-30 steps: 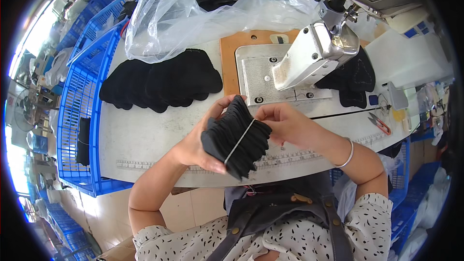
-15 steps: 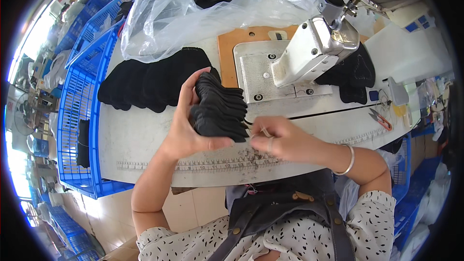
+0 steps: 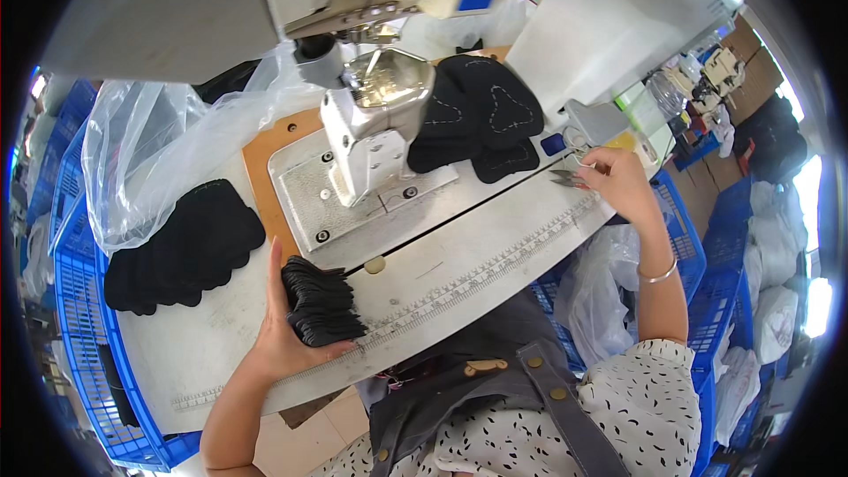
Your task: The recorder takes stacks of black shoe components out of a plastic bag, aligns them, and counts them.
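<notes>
My left hand (image 3: 283,340) is wrapped round a stack of black fabric pieces (image 3: 322,305), standing on edge at the front of the table. The thumb presses the near side and the fingers the far side. Out to the right, my right hand (image 3: 618,181) is closed at the fingertips beside some thin pale loops (image 3: 576,141). What it pinches, if anything, I cannot make out. Thread snips (image 3: 563,178) lie under its fingers, their handles partly hidden. Further black pieces (image 3: 185,247) overlap in a row on the left, and stitched black pieces (image 3: 508,110) lie behind the sewing machine.
A white sewing machine (image 3: 375,124) stands mid-table on an orange-brown board (image 3: 265,159). Clear plastic sheeting (image 3: 146,150) covers the back left. A ruler strip (image 3: 477,287) follows the front edge. Blue crates (image 3: 84,318) flank the table. A small beige disc (image 3: 374,265) lies near the stack.
My right hand has moved from beside the stack, where it held a pale band, out to the snips and loops. My left hand still grips the stack, now lower. The view has swung right.
</notes>
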Motion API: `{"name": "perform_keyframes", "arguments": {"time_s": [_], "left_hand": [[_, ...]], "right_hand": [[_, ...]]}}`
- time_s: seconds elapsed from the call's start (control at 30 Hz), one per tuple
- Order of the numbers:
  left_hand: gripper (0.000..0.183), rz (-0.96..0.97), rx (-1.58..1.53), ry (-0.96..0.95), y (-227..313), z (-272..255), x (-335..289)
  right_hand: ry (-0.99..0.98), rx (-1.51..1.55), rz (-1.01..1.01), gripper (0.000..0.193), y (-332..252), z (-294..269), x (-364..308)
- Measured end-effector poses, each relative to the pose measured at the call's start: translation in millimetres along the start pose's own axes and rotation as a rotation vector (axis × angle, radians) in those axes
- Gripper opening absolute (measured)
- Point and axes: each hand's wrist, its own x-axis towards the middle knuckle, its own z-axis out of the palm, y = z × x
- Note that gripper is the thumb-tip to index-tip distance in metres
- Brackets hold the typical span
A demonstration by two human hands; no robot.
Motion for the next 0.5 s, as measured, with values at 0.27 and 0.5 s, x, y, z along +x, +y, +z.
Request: {"name": "perform_keyframes", "arguments": {"time_s": [0.27, 0.5], "left_hand": [[0.135, -0.018, 0.344, 0.093, 23, 2, -4], [0.126, -0.175, 0.05, 0.268, 27, 21, -19]], "right_hand": [[-0.018, 0.857, 0.271, 0.02, 77, -15, 28], [0.696, -0.585, -0.341, 0.022, 73, 10, 10]]}}
